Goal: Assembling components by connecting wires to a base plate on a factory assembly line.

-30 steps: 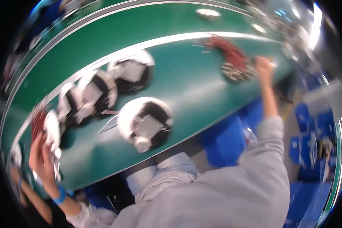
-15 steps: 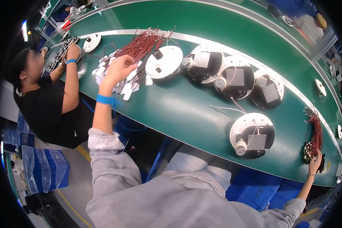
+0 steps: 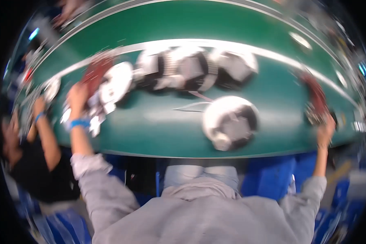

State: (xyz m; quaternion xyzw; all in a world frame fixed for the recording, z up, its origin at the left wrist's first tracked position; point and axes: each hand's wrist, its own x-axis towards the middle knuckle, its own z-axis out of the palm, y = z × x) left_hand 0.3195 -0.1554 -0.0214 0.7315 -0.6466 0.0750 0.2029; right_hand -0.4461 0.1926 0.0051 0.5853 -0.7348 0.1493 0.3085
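Observation:
My left hand [image 3: 78, 97] reaches over the left end of a pile of dark red wires [image 3: 98, 72] with white tags [image 3: 95, 124]. Motion smears its fingers, so what they hold, if anything, does not show. Far to the right, my right hand [image 3: 326, 125] is at the lower end of a second bundle of red wires [image 3: 316, 94]. Those fingers are blurred too, and their grip cannot be made out. Between my hands lies a round white-and-black unit [image 3: 209, 118] with a grey plate, a pale cylinder and loose leads stretching left.
A white disc [image 3: 117, 83] stands beside the left wires. Several similar round units [image 3: 234, 67] line the back of the green table [image 3: 158, 136]. At the left, a co-worker's hand [image 3: 39, 105] is near another white disc [image 3: 53, 87]. Blue bins [image 3: 268, 175] stand under the table.
The whole view has swung, shifting the table's contents leftward in the picture and blurring them. My left hand remains by the tagged wires, my right hand by the right bundle.

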